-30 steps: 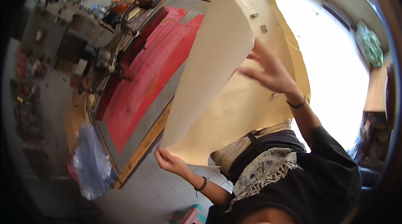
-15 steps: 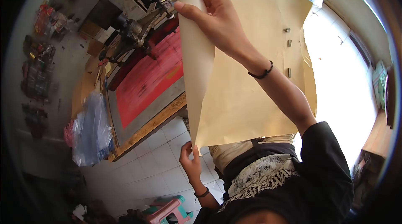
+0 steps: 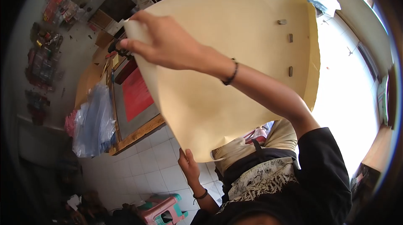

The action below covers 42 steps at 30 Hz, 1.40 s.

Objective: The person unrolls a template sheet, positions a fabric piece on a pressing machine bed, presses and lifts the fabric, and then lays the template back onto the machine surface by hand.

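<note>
A large tan sheet [image 3: 218,69], paper or thin card by its look, spreads in front of me and bows along its left side. My right hand [image 3: 168,44] pinches its far left corner between thumb and fingers, with my forearm crossing over the sheet. Lower down, my left hand [image 3: 189,167] grips the near left corner, thumb up against the edge; part of its fingers is hidden. Three small grey metal-looking blocks [image 3: 290,38] sit in a row near the sheet's right edge.
Beyond the sheet's left edge lies a red panel [image 3: 136,94] on a grey board with a wooden edge [image 3: 140,134]. Clear plastic bags [image 3: 94,120] hang at its left corner. A pink and green stool [image 3: 163,210] stands on the tiled floor [image 3: 142,162].
My right hand has moved left and slightly nearer, pulling the sheet's corner along. The curled left side has opened out and covers more of the red panel. My left hand has barely moved.
</note>
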### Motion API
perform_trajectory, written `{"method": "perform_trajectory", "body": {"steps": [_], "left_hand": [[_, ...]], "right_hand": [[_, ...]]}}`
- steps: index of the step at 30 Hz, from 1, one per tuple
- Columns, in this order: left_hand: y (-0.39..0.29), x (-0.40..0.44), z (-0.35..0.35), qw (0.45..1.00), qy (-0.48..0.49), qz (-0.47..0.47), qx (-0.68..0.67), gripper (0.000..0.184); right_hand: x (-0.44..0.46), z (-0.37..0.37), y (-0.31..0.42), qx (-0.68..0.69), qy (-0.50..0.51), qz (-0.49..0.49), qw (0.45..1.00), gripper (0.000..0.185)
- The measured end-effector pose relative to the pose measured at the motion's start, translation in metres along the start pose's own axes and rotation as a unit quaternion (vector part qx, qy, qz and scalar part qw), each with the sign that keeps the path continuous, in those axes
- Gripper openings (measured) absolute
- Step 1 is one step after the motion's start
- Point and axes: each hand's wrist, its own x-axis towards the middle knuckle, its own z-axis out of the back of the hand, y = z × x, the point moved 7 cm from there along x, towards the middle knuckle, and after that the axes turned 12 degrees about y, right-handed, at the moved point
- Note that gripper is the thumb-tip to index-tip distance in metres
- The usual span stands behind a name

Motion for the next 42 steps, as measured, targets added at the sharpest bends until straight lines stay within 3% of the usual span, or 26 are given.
{"method": "perform_trajectory", "body": {"steps": [1, 4, 8, 12, 14, 15, 18, 21, 22, 24, 27, 30, 33, 36, 37, 40, 42], "left_hand": [[0.009, 0.001, 0.003, 1.0, 0.0, 0.023, 0.012, 0.041], [0.023, 0.0, 0.016, 0.99, -0.064, 0.022, -0.122, 0.049], [0.025, -0.004, 0.031, 0.957, -0.057, 0.079, -0.274, 0.049], [0.04, -0.008, 0.036, 0.922, 0.035, 0.115, -0.369, 0.043], [0.056, -0.012, 0.035, 0.933, 0.048, 0.151, -0.324, 0.042], [0.062, -0.015, 0.034, 0.937, 0.056, 0.169, -0.301, 0.042], [0.061, -0.016, 0.034, 0.947, 0.078, 0.192, -0.245, 0.036], [0.018, 0.003, 0.04, 0.974, 0.042, 0.038, -0.22, 0.03], [-0.002, 0.007, 0.054, 0.996, -0.035, -0.004, -0.076, 0.032], [-0.056, 0.007, 0.076, 0.956, -0.182, -0.088, 0.213, 0.04], [-0.125, 0.016, 0.072, 0.912, -0.158, -0.233, 0.298, 0.047], [-0.156, 0.046, 0.023, 0.894, 0.139, -0.31, 0.291, 0.041], [-0.161, 0.085, -0.019, 0.887, 0.181, -0.253, 0.343, 0.033], [-0.153, 0.111, -0.019, 0.848, 0.166, -0.258, 0.432, 0.03], [-0.145, 0.115, -0.013, 0.834, 0.147, -0.212, 0.487, 0.037], [-0.125, 0.126, 0.004, 0.882, 0.132, -0.195, 0.408, 0.044], [-0.12, 0.126, 0.008, 0.872, 0.089, -0.185, 0.444, 0.049]], "right_hand": [[0.003, -0.013, -0.01, 0.015, 0.039, -0.021, 0.999, 0.064], [0.004, -0.037, -0.022, 0.143, 0.091, -0.036, 0.985, 0.071], [-0.001, -0.053, -0.014, 0.14, 0.169, -0.029, 0.975, 0.073], [-0.009, -0.07, -0.025, 0.044, 0.179, 0.012, 0.983, 0.074], [-0.018, -0.077, -0.033, -0.07, 0.174, 0.031, 0.982, 0.074], [-0.026, -0.085, -0.039, -0.103, 0.141, 0.085, 0.981, 0.076], [-0.047, -0.102, -0.056, -0.135, 0.199, 0.051, 0.969, 0.077], [-0.067, -0.115, -0.069, -0.226, 0.226, 0.085, 0.944, 0.072], [-0.071, -0.12, -0.07, -0.247, 0.225, 0.095, 0.938, 0.069], [-0.08, -0.126, -0.072, -0.292, 0.222, 0.113, 0.923, 0.063], [-0.086, -0.134, -0.081, -0.296, 0.229, 0.107, 0.921, 0.056], [-0.087, -0.135, -0.084, -0.277, 0.232, 0.092, 0.928, 0.054], [-0.089, -0.134, -0.088, -0.28, 0.239, 0.111, 0.923, 0.046], [-0.093, -0.117, -0.091, -0.286, 0.268, 0.124, 0.912, 0.04], [-0.095, -0.106, -0.094, -0.305, 0.259, 0.11, 0.91, 0.038], [-0.103, -0.059, -0.094, -0.35, 0.238, 0.072, 0.903, 0.038], [-0.107, -0.03, -0.093, -0.377, 0.215, 0.039, 0.9, 0.042]]}}
